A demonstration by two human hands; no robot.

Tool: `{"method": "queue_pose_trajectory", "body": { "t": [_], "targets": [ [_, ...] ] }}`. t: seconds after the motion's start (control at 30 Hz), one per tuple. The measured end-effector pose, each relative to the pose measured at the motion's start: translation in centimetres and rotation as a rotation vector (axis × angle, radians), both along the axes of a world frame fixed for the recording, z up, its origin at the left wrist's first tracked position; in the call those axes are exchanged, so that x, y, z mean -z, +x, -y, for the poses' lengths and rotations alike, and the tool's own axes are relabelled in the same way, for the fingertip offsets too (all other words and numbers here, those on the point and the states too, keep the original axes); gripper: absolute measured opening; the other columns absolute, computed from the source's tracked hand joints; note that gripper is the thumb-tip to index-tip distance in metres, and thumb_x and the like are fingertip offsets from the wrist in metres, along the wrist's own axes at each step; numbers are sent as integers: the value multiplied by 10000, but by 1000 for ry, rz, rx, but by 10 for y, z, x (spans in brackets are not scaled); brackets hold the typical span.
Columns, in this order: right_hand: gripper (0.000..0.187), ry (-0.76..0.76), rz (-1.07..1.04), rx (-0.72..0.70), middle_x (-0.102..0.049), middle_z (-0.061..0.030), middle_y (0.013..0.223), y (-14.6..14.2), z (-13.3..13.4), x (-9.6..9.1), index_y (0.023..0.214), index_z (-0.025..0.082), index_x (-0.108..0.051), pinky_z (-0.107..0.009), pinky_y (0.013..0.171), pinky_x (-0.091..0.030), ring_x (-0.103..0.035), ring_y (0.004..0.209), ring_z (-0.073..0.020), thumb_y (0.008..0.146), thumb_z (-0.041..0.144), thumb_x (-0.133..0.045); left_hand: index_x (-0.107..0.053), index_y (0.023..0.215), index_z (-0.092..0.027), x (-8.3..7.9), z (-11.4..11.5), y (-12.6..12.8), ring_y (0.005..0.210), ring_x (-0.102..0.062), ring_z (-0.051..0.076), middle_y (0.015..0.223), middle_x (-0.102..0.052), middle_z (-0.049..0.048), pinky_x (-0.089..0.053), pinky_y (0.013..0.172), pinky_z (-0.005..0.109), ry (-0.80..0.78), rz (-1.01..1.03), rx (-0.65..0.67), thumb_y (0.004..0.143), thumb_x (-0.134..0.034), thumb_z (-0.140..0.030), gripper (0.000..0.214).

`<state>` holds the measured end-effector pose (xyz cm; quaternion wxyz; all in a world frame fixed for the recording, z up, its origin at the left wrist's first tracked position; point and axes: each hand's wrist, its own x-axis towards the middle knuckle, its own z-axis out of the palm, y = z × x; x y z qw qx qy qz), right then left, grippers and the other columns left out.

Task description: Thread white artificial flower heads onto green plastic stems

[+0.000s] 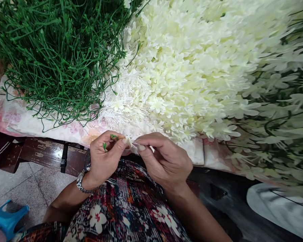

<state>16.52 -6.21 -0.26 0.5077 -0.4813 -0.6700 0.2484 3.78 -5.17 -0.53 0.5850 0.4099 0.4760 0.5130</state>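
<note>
My left hand [106, 159] is closed in a pinch on an artificial flower stem, whose green tips [104, 147] poke out between the fingers. At my thumb and fingertips a small cream-white flower piece [128, 142] shows. My right hand [165, 159] meets it from the other side, its thumb and forefinger pinching thin white stamens [135, 147]. Fingers cover much of the small pieces. Just beyond my hands lie a pile of loose white stamens [127, 90] and a large heap of pale yellow-white fabric petals [187, 77].
A thick heap of green plastic stems [58, 57] fills the back left of the floral cloth [65, 132]. Finished-looking white flowers on green stems [275, 134] lie at the right. A blue plastic object [8, 216] is at lower left, above the tiled floor [27, 181].
</note>
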Motion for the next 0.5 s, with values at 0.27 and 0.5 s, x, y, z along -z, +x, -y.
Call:
{"method": "queue_pose_trajectory", "body": {
  "t": [0.27,0.5],
  "targets": [
    [225,182,253,44,-607,-8,740,1,0,6,900,167,-523,-196,581,-479,-565,688,-85,715,39,-525,-567,729,-162,6,1,0,302,-316,1,415,-418,-89,-319,312,124,-36,75,17,747,-591,-201,49],
    [207,299,430,86,-617,-49,766,-3,0,10,899,135,-527,-221,605,-494,-573,713,-115,704,88,-578,-563,721,-162,5,2,0,307,-334,5,416,-418,-86,-294,311,128,-36,99,13,755,-583,-196,52]
  ]
}}
